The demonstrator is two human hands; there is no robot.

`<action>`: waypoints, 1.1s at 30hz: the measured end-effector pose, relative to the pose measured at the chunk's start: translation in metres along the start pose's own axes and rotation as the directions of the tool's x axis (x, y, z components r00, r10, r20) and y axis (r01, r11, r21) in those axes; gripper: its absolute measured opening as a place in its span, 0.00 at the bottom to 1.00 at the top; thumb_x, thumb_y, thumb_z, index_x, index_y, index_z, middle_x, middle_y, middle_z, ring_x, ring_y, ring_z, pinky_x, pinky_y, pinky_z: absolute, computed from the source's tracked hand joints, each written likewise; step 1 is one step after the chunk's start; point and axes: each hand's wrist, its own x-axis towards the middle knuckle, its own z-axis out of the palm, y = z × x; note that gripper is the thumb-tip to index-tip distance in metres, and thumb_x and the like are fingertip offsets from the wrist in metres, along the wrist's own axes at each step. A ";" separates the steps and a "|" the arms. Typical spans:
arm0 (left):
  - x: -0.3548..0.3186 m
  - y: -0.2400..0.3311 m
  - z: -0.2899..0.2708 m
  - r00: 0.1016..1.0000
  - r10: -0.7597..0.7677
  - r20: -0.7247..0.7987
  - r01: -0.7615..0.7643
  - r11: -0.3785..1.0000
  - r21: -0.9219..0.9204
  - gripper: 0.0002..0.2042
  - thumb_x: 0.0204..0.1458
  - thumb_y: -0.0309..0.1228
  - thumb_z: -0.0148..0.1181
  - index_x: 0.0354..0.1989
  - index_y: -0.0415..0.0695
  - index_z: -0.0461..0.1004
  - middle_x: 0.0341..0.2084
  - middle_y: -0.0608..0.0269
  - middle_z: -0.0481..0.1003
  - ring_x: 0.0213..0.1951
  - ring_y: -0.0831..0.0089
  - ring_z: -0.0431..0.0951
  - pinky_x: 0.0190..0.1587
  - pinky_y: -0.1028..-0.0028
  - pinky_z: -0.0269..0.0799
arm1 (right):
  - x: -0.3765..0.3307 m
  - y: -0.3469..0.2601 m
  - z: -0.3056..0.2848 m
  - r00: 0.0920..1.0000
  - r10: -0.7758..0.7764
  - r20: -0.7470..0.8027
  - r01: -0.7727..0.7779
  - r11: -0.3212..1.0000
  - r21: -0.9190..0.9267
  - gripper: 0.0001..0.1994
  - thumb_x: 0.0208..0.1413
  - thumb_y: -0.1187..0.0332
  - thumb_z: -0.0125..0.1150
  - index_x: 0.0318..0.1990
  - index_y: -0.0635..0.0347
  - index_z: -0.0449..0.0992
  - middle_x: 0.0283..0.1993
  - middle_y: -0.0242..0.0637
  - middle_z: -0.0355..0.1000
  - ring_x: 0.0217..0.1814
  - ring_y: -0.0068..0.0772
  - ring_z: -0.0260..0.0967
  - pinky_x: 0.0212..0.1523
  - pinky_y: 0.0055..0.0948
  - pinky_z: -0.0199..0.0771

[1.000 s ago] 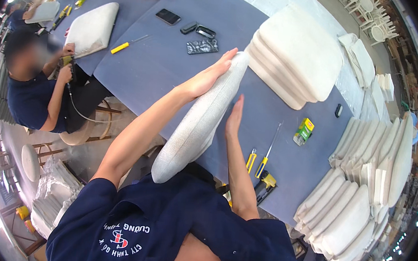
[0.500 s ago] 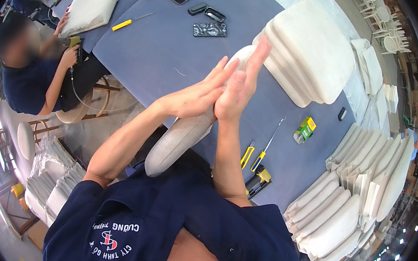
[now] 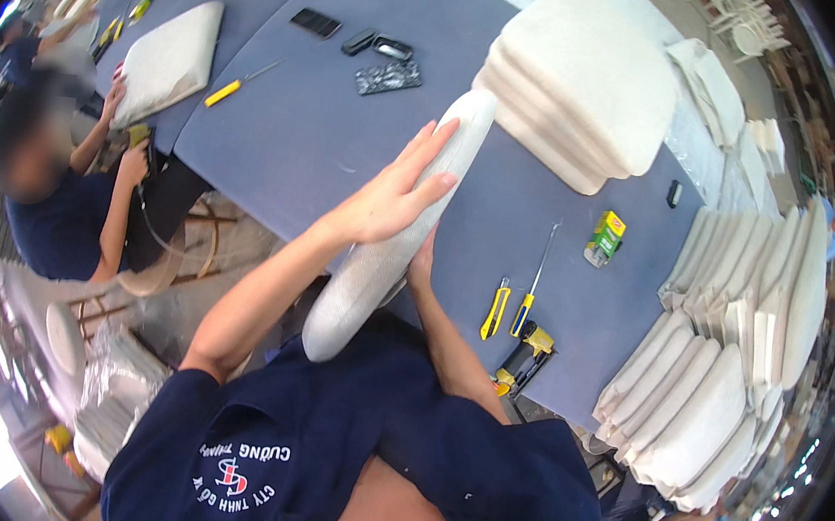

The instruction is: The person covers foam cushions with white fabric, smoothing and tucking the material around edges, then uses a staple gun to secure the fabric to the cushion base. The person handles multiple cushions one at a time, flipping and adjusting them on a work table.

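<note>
A pale grey upholstered seat cushion (image 3: 406, 224) stands on edge in front of my chest, tilted so its far end points up toward the table. My left hand (image 3: 395, 198) lies flat against its left face, fingers stretched and thumb apart. On the other side, my right hand (image 3: 421, 263) touches the cushion's right face; its fingers are mostly hidden behind the cushion. To the right on the blue-grey table (image 3: 287, 158) are a yellow utility knife (image 3: 495, 310), a long thin screwdriver-like tool (image 3: 529, 296) with a yellow and blue handle, and a yellow and black staple gun (image 3: 527, 359).
A stack of pale cushions (image 3: 586, 76) stands at the far right, with more rows of cushions (image 3: 687, 387) along the right edge. A green and yellow box (image 3: 604, 240), phones (image 3: 316, 23) and a yellow-handled tool (image 3: 224, 93) lie on the table. At left, a co-worker (image 3: 66, 202) handles another cushion (image 3: 168, 64).
My palms, which were close together over the cushion's upper edge, have parted: the left lies on the left face, the right has dropped behind it. The cushion shows more of its length.
</note>
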 end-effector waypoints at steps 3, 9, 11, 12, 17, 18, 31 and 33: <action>-0.008 -0.007 0.014 0.997 0.038 0.068 -0.024 0.981 -0.191 0.35 0.75 0.44 0.43 0.85 0.44 0.43 0.85 0.52 0.39 0.85 0.59 0.30 0.83 0.58 0.29 | 0.002 -0.021 -0.022 0.995 0.095 0.029 -0.092 0.992 -0.084 0.43 0.76 0.39 0.41 0.85 0.59 0.40 0.88 0.47 0.41 0.89 0.45 0.38 0.85 0.45 0.45; -0.065 -0.028 0.027 0.990 0.102 0.095 -0.055 0.914 -0.402 0.34 0.76 0.44 0.36 0.85 0.45 0.40 0.85 0.49 0.32 0.85 0.57 0.28 0.83 0.60 0.25 | -0.026 -0.179 0.046 0.942 -0.293 -0.165 0.281 0.955 -0.094 0.40 0.77 0.40 0.39 0.83 0.63 0.49 0.87 0.49 0.46 0.91 0.45 0.35 0.86 0.46 0.36; -0.072 -0.027 0.035 0.995 0.073 0.073 -0.034 0.899 -0.437 0.34 0.76 0.43 0.37 0.85 0.45 0.40 0.85 0.48 0.33 0.85 0.57 0.29 0.83 0.60 0.26 | -0.032 -0.224 0.067 0.896 -0.439 -0.061 0.426 0.892 -0.149 0.42 0.76 0.39 0.38 0.83 0.66 0.47 0.88 0.51 0.44 0.91 0.47 0.32 0.87 0.46 0.31; -0.073 -0.026 0.038 0.996 0.060 0.061 -0.026 0.892 -0.452 0.33 0.76 0.43 0.37 0.85 0.44 0.40 0.85 0.48 0.33 0.85 0.56 0.29 0.83 0.59 0.26 | -0.034 -0.232 0.070 0.862 -0.506 -0.005 0.498 0.851 -0.168 0.43 0.76 0.39 0.37 0.83 0.67 0.46 0.88 0.51 0.43 0.91 0.48 0.31 0.87 0.47 0.28; -0.075 -0.005 0.042 0.993 0.084 0.086 -0.076 0.993 -0.093 0.33 0.76 0.40 0.41 0.85 0.44 0.41 0.84 0.39 0.33 0.84 0.47 0.33 0.83 0.57 0.34 | -0.042 -0.195 0.059 0.907 -0.414 0.071 0.409 0.831 -0.376 0.48 0.74 0.35 0.31 0.84 0.70 0.36 0.90 0.52 0.30 0.92 0.51 0.23 0.87 0.49 0.23; -0.075 0.004 0.041 0.994 0.061 0.095 -0.057 0.997 -0.044 0.33 0.76 0.39 0.41 0.85 0.44 0.41 0.84 0.38 0.33 0.84 0.46 0.33 0.83 0.57 0.35 | -0.043 -0.189 0.058 0.913 -0.406 0.030 0.392 0.858 -0.332 0.48 0.74 0.34 0.30 0.84 0.70 0.36 0.90 0.52 0.29 0.92 0.51 0.22 0.87 0.50 0.23; -0.068 0.039 0.037 0.994 -0.091 0.062 0.073 0.965 0.253 0.43 0.64 0.27 0.56 0.84 0.36 0.38 0.83 0.37 0.41 0.83 0.44 0.42 0.81 0.55 0.45 | -0.075 -0.049 0.035 0.999 -0.047 -0.027 0.050 0.993 0.106 0.48 0.74 0.35 0.41 0.85 0.54 0.26 0.87 0.49 0.38 0.86 0.47 0.48 0.81 0.51 0.58; -0.061 0.040 0.039 0.994 -0.080 0.072 0.059 0.965 0.255 0.44 0.63 0.26 0.57 0.84 0.35 0.38 0.82 0.37 0.42 0.83 0.45 0.43 0.81 0.56 0.45 | -0.076 -0.031 0.015 0.999 -0.032 0.013 0.031 0.995 0.096 0.51 0.73 0.31 0.38 0.84 0.58 0.27 0.87 0.51 0.36 0.87 0.47 0.43 0.83 0.50 0.52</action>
